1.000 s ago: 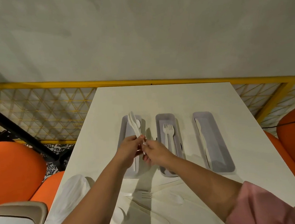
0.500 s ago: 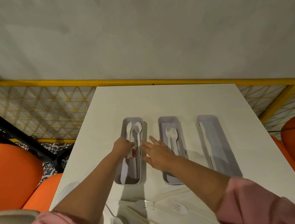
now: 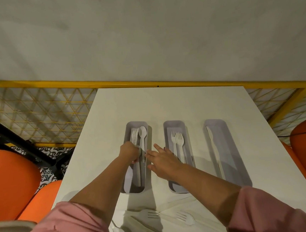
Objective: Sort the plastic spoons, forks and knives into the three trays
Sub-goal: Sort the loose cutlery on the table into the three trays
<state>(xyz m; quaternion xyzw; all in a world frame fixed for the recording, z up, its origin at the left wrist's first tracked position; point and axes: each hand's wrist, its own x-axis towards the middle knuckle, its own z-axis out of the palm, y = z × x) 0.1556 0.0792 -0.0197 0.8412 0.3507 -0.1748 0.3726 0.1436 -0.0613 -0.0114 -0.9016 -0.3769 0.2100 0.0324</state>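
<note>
Left hand point(image 3: 130, 152) grips spoons point(image 3: 142, 135) (seemingly stacked).

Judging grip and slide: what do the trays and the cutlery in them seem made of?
The grey trays: probably moulded plastic, matte, with thin walls and rounded corners. The spoons, forks and knife: white plastic by the task, faintly glossy, thin one-piece shapes.

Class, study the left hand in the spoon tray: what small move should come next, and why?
Probably let go and withdraw: the left hand grips spoons that already lie in the left tray, while the right hand is open. Loose forks wait on the table.
</note>
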